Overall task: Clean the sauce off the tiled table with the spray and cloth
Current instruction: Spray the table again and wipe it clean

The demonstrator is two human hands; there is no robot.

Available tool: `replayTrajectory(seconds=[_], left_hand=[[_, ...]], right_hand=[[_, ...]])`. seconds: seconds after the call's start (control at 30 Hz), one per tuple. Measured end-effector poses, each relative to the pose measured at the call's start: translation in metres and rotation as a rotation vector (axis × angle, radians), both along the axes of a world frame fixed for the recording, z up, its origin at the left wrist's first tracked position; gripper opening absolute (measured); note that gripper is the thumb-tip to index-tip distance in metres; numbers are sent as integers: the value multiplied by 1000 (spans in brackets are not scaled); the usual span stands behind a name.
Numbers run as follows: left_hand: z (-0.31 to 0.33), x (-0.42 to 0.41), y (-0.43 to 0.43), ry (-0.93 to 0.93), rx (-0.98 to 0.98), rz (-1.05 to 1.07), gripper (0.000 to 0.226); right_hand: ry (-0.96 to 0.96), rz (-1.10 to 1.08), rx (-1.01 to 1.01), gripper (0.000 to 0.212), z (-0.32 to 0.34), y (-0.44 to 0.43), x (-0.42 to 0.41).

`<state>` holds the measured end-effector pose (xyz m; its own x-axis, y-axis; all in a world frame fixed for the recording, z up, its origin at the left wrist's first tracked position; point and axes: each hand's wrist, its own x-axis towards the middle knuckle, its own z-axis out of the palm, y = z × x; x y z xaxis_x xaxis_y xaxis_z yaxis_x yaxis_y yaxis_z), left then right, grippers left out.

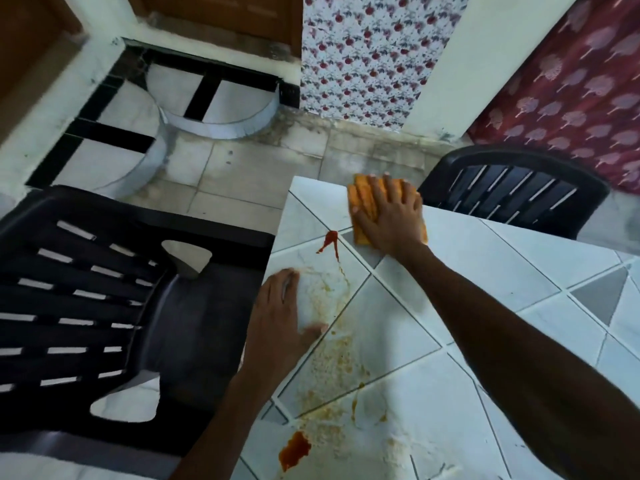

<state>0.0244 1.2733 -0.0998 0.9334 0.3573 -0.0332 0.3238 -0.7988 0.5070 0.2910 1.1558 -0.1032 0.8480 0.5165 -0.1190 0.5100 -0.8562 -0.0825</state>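
Operator: Tiled table [502, 271], white with grey triangles, fills my lower view. One black chair [104, 289] stands at its left side and a second chair [512, 188] at its far side.

Trainee: And the sauce?

Operator: Sauce smear [332, 362], thin and orange, runs down the left tiles, with a red streak [330, 239] at its far end and a thick blob [294, 448] nearest me. Orange cloth [363, 199] lies folded near the table's far edge, just beside the streak and not on it.

Trainee: How will the cloth handle?

Operator: Soft, light and limp, I judge, and likely to bunch, so a flat palm over its middle suits it better than a pinch. Right hand [391, 216] presses it that way, fingers straight and spread wide. Left hand [280, 317] rests at the table's left edge, fingers extended, thumb on the tile, holding nothing. No spray is in view.
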Motion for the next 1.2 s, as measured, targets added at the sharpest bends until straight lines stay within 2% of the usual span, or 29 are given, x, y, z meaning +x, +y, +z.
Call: replayTrajectory(seconds=[0.1,0.17,0.27,0.4,0.5,0.63,0.67,0.77,0.83,0.93,1.0,1.13,1.2], left_hand=[[-1,-2,-4,6,3,30,103],[-2,-3,-6,20,8,70,102],[-1,-8,-8,38,10,118,96],[-2,-15,-8,35,25,122,96],[2,-18,-9,44,66,107,96],[7,-29,-15,61,107,74,91],[8,-34,-17,68,114,65,90],[6,-45,-16,100,115,43,89],[3,-50,-16,119,110,30,89],[3,-53,-17,123,108,25,88],[4,-53,-16,130,111,20,89],[5,-55,-12,130,101,3,87],[5,-58,-12,132,104,-24,85]], right_hand=[[-19,156,3,76,-3,55,-21],[-22,241,21,75,-5,59,-40],[-47,435,27,74,-10,20,-68],[-14,635,18,73,-11,-76,-104],[2,551,20,72,-16,-105,-78],[-30,121,70,74,-12,-32,-37],[-20,83,73,75,-9,-6,-32],[-16,174,30,77,-4,48,-37],[-30,302,26,77,-6,47,-56],[-55,525,24,78,-8,-5,-103],[-45,595,19,79,-7,-56,-129],[4,523,30,74,-6,-134,-128],[23,297,37,74,-5,-130,-108]])
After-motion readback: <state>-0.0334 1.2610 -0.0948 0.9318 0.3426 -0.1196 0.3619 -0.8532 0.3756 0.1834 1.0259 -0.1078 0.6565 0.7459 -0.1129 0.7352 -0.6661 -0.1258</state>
